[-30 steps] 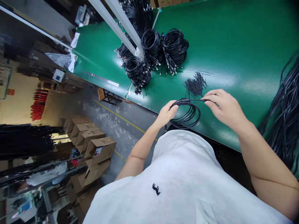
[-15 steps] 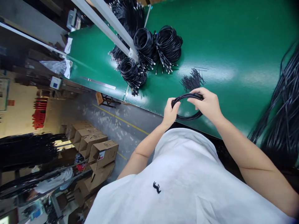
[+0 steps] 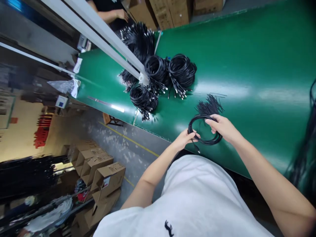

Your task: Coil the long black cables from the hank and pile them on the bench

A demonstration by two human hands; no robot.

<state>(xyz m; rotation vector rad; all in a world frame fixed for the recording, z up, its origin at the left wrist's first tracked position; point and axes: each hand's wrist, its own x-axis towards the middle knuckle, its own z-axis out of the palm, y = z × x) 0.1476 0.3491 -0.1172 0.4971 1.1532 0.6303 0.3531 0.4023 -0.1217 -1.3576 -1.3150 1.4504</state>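
Both of my hands hold one black cable coil (image 3: 197,121) just above the near edge of the green table (image 3: 247,59). My left hand (image 3: 184,139) pinches the coil's left side, and a short cable end hangs down below it. My right hand (image 3: 222,127) grips the coil's right side with its fingers curled over the loops. Just beyond the coil, a small pile of black twist ties (image 3: 209,106) lies on the table.
Several bundles of coiled black cables (image 3: 170,73) lie farther back on the table beside a white rail (image 3: 103,33). Loose black cables (image 3: 306,158) hang at the right edge. Another person's arm (image 3: 111,13) shows at the top. Cardboard boxes (image 3: 103,176) stand on the floor at left.
My right hand drew the cable end in and closed over the coil's right side. The coil now hangs as a tighter round loop between both hands, and the camera view tilted.
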